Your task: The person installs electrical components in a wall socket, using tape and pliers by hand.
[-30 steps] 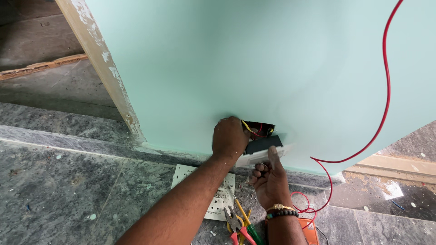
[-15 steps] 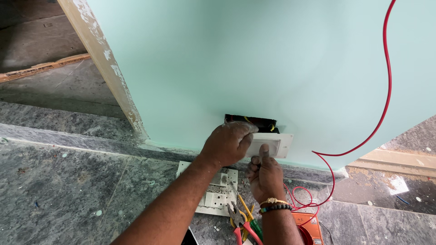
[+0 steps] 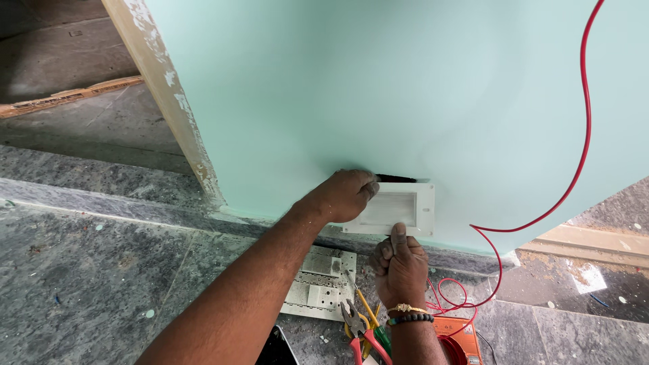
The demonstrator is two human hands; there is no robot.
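On the floor near the person lie an orange box (image 3: 458,332), pliers (image 3: 357,329) and a white grid plate (image 3: 320,283). The right hand (image 3: 400,265) is closed, thumb against the lower edge of the white cover (image 3: 399,209). The left hand (image 3: 347,195) presses the cover's left side against the green wall (image 3: 378,88), fingers bent around its top. A red wire (image 3: 580,135) hangs down the wall.

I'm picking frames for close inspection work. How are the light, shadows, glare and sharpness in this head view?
Head view: soft, even daylight on the green wall, no glare; only a faint shadow under the left hand on the white plate. Right hand and pliers look sharp. The wall edge leans, hinting at wide-angle distortion.
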